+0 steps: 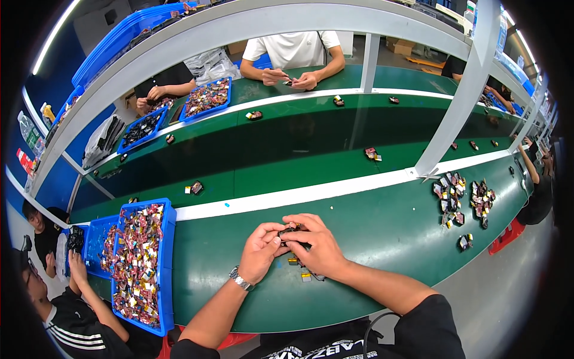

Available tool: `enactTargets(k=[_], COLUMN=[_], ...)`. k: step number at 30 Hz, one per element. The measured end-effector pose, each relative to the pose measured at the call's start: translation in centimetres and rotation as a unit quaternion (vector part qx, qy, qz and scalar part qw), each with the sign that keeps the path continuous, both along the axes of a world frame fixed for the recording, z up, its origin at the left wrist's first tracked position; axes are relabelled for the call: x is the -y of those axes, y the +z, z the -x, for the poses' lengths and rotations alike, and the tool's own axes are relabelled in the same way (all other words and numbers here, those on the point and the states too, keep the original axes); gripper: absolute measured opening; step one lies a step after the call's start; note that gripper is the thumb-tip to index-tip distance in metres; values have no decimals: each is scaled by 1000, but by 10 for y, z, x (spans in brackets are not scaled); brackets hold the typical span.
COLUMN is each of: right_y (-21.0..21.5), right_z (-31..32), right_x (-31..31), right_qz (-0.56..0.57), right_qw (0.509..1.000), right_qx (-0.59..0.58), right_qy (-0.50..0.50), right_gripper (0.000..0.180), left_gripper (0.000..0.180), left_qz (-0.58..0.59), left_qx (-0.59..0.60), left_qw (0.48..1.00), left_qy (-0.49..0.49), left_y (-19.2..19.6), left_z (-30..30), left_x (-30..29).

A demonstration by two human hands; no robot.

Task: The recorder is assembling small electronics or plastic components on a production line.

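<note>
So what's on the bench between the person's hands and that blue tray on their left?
Head view: only bare green bench lies between the hands and the blue tray.

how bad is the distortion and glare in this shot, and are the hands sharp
Head view: strong fisheye, so the white frame bar and the belt's white stripe bow, and the corners go black. Soft glare lies on the green belt. The left hand and right hand are fairly sharp, but the small dark part between them is too small to make out.
</note>
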State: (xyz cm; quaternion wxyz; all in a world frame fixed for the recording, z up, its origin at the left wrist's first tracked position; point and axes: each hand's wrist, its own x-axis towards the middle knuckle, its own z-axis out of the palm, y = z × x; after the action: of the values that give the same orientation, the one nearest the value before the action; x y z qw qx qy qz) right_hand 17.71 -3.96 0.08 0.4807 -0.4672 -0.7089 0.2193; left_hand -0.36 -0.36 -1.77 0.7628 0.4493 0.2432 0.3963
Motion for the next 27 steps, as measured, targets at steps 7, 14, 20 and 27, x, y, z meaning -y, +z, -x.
enactTargets(k=[7, 14, 20, 27], right_y=[8, 7, 6, 10], right_z=[1, -2, 2, 3], right_x=[0, -1, -4, -6], right_qz=[-45, -85, -98, -136], right_qw=[998, 996, 995, 988], right_qx=[30, 26, 31, 70], right_qy=[15, 16, 13, -30], right_gripper=[28, 25, 24, 23], left_gripper=[21, 22, 23, 24], left_qz=[2, 14, -18, 27], left_qx=[41, 81, 67, 37], left_qw=[998, 997, 997, 998], left_qy=[37, 11, 39, 43], left_y=[-4, -2, -4, -2], left_z=[1, 0, -3, -4], left_x=[-1, -1, 2, 2])
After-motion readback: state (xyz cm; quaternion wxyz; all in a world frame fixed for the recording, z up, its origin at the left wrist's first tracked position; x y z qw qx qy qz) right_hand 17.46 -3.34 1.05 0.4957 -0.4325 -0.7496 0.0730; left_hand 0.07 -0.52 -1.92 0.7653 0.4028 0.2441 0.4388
